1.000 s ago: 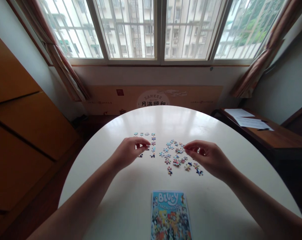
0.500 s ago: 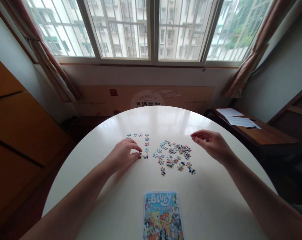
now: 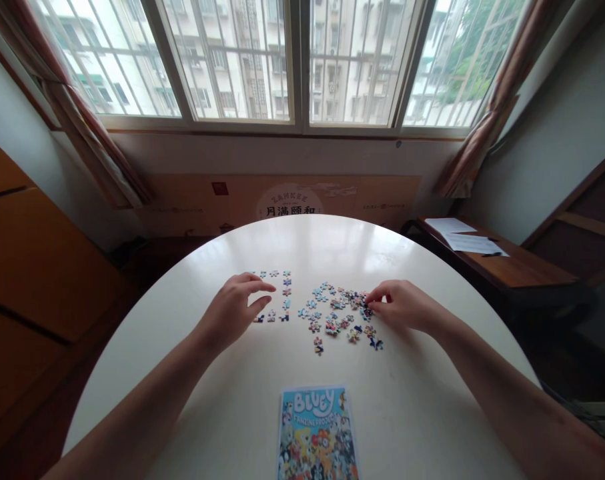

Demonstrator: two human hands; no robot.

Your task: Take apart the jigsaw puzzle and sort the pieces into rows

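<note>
My left hand [image 3: 232, 307] hovers over the left part of a row-and-column arrangement of jigsaw pieces [image 3: 287, 292], its thumb and forefinger apart with nothing between them. Part of that arrangement is hidden behind the hand. At the right edge of a loose heap of jigsaw pieces [image 3: 336, 305], my right hand [image 3: 399, 303] has its thumb and forefinger pinched on a puzzle piece [image 3: 367, 309], mostly covered by the fingertips. One single puzzle piece [image 3: 319, 346] lies in front of the heap, and a dark blue one [image 3: 376, 343] at its near right.
A picture sheet [image 3: 319, 433] titled "Bluey" lies on the near side of the round white table [image 3: 222, 413]. To the right stands a wooden side table [image 3: 522, 267] bearing papers [image 3: 475, 244] and pens. A long cardboard box [image 3: 182, 190] leans below the barred window.
My left hand has lifted off a piece in the bottom row and opened. My right hand has come down and left onto the heap. The view has shifted slightly.
</note>
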